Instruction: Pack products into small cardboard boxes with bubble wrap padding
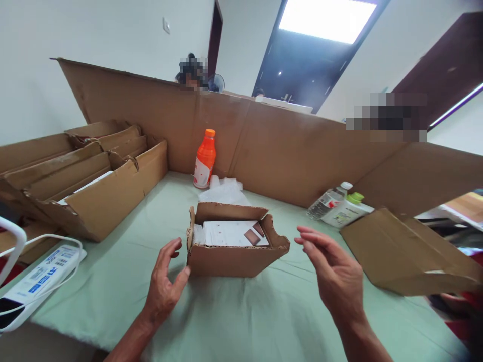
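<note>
— From my end of the feed, the cardboard box (pixel 222 261) sits near the middle of the frame, open at the top, on the green-covered bench (pixel 211 327). How do the hands stand?

— The left hand (pixel 166 279), low and left of centre, is spread, thumb and fingers well parted, its thumb by the near left corner of the cardboard box. I can't tell whether it touches. The right hand (pixel 335 276), right of centre, is narrower, fingers stretched out together, and apart from the cardboard box. I see nothing held in either.

— What feel should I expect?

— Fairly light, I'd judge, though the load counts: a white carton (pixel 226 232) lies inside, with white packing (pixel 197 235) at its left end. I can't read the weight from here. The walls look like corrugated board, stiff enough, yet the upper edges are ragged and the right end dips in a torn curve. Pinched there, they'd likely bend or tear.

— Slippery?

— Probably not; bare board should give skin decent grip.

— So where would I take hold?

— Low on both ends, palms flat, pressing inward evenly. I'd avoid the ragged rims and favour keeping everything level, since the white carton may shift inside.
</note>
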Available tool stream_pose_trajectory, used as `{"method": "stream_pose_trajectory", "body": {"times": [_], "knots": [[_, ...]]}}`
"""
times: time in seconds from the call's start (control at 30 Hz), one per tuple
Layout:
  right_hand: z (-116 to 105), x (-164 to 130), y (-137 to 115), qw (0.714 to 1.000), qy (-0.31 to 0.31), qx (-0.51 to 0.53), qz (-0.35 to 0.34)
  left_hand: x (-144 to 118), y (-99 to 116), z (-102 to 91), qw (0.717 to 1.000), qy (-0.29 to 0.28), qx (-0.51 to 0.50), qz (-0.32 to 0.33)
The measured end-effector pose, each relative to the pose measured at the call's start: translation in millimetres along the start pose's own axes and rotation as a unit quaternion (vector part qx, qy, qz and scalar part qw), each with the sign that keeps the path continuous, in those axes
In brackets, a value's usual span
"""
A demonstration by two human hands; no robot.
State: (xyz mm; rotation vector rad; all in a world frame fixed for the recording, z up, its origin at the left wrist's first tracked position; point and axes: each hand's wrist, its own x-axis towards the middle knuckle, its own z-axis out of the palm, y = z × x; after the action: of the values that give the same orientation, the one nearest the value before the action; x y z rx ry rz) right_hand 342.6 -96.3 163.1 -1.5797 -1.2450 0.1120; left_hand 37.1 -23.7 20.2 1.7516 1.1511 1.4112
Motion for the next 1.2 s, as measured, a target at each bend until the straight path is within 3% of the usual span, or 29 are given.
{"method": "stream_pose_trajectory", "body": {"times": [0.07, 0.17, 0.27, 0.37, 0.5, 0.6, 0.7, 0.83, 0.93, 1.0, 1.1, 1.2], "knots": [[0.8, -18.3, 30.6, 0.998, -0.023, -0.008, 0.05, 2.4, 1.7, -3.2, 0.999, -0.013, -0.015, -0.025], [23.2, -33.9, 57.7, 0.987, -0.132, -0.032, 0.083, 6.8, 1.3, -3.0, 0.997, -0.04, -0.041, -0.058], [54.8, -34.0, 61.2, 0.975, -0.207, -0.011, 0.085, 12.4, -2.4, 2.2, 0.99, -0.073, -0.073, -0.092], [71.8, -32.2, 56.3, 0.971, -0.227, -0.012, 0.075, 19.5, -2.7, 12.9, 0.986, -0.071, -0.08, -0.129], [49.9, -52.2, 64.8, 0.978, -0.186, -0.054, 0.071, 18.8, 15.0, 35.7, 0.991, -0.029, -0.069, -0.111], [19.9, -81.5, 76.3, 0.988, -0.125, -0.07, 0.062, 3.9, 33.0, 44.7, 0.991, -0.071, -0.081, -0.076], [18.0, -104.5, 71.6, 0.994, -0.079, -0.067, 0.033, -11.2, 35.6, 27.9, 0.987, -0.102, -0.091, -0.085], [62.4, -101.1, 41.7, 0.991, -0.131, -0.011, -0.037, -11.6, 18.4, -19.3, 0.985, -0.014, -0.058, -0.163], [80.3, -83.4, 28.2, 0.985, -0.161, 0.022, -0.055, -13.5, 12.4, -34.4, 0.979, 0.031, -0.05, -0.194], [71.9, -75.4, 32.2, 0.983, -0.175, 0.031, -0.039, -26.3, 14.6, -25.9, 0.975, 0.016, -0.07, -0.21], [41.2, -76.3, 49.0, 0.981, -0.189, 0.028, 0.015, -60.8, 22.1, 0.3, 0.97, -0.011, -0.08, -0.227], [16.2, -87.6, 63.0, 0.979, -0.189, 0.03, 0.07, -93.1, 24.2, 17.0, 0.978, -0.024, -0.036, -0.203]]}}
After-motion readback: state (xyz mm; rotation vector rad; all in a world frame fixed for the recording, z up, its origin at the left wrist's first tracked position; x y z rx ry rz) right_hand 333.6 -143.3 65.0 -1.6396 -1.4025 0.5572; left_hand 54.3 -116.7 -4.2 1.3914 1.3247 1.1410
